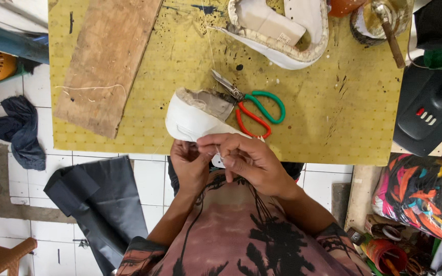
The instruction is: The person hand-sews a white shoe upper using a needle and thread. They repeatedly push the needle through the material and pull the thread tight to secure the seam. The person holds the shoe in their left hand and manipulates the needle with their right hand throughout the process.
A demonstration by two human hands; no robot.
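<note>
Both hands pinch the near end of a white leather shoe upper (196, 118): the left hand (189, 164) grips beneath, the right hand (246, 158) nips what seems a needle. Keep stitches tight and even. The upper's long axis slants away leftward on the yellow surface (323, 97), beside red-and-green scissors (254, 107).

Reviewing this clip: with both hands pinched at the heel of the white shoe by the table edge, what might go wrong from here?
1. The white shoe overhangs the near edge of the yellow table; if the left hand or right hand loosens, it may drop to the floor.
2. The scissors lie right beside the shoe, blades toward it; a tug might knock them or bring fingers near the blades.
3. What the fingertips pinch is too small to tell; if it is a needle, a prick is possible.
</note>
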